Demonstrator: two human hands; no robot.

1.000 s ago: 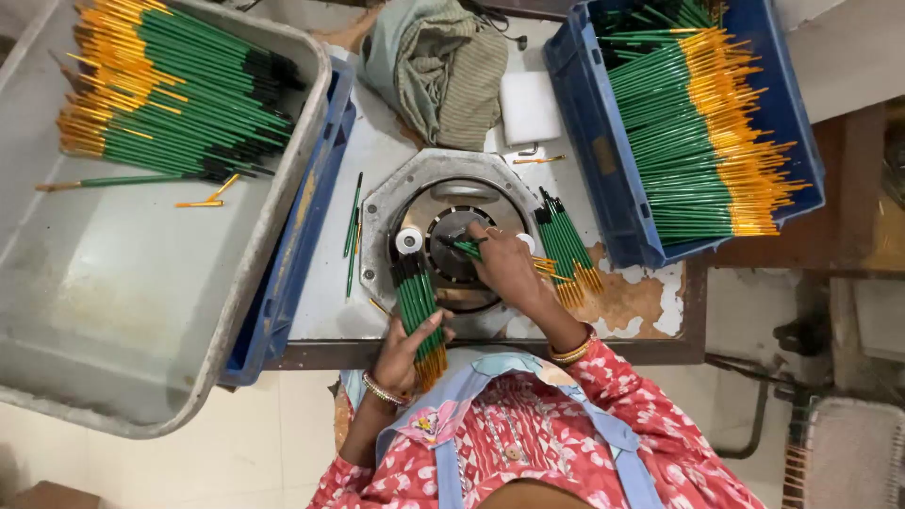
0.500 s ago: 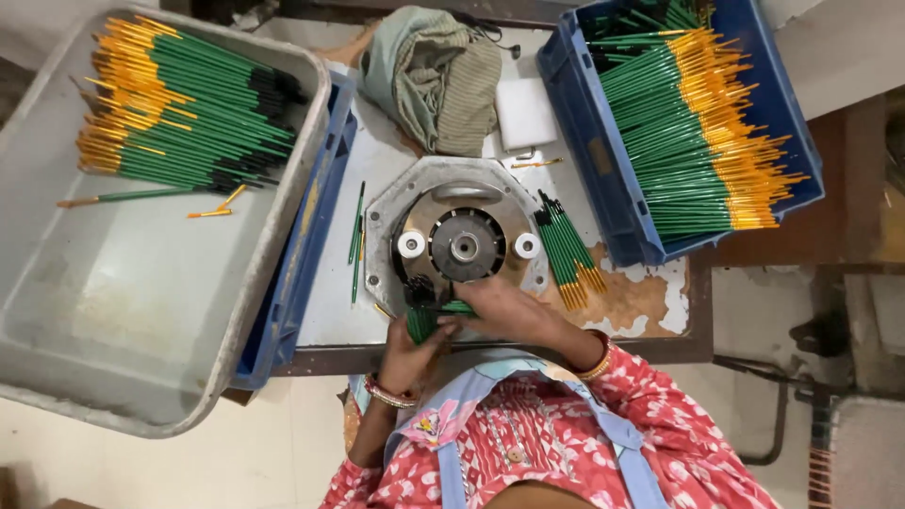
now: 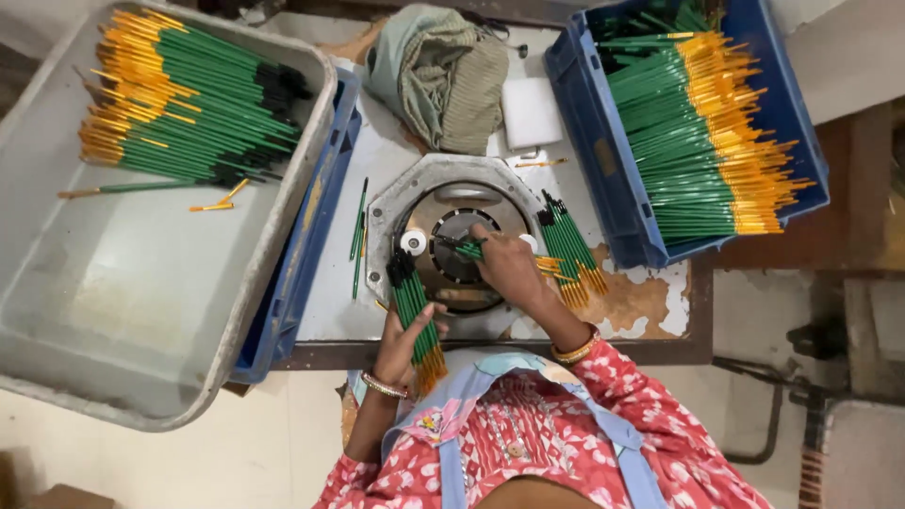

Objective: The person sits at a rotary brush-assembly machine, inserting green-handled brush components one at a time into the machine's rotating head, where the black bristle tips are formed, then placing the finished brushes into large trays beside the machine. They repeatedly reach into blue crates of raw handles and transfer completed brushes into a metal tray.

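My left hand (image 3: 403,345) grips a bundle of green brushes (image 3: 415,313) with yellow ends, held upright at the left edge of a round metal machine (image 3: 451,243). My right hand (image 3: 507,268) rests over the machine's centre and pinches a single green brush (image 3: 464,247) against its dark hub. A small loose pile of brushes (image 3: 567,249) lies just right of my right hand on the table.
A grey tub (image 3: 141,283) at the left holds several green brushes (image 3: 189,104). A blue crate (image 3: 603,160) at the right is full of the same brushes. A folded cloth (image 3: 443,75) and a white block (image 3: 530,111) lie behind the machine.
Both hands have risen from the machine's near edge. My left hand has lifted the bundle up beside the machine, and my right hand has moved onto the hub with one brush.
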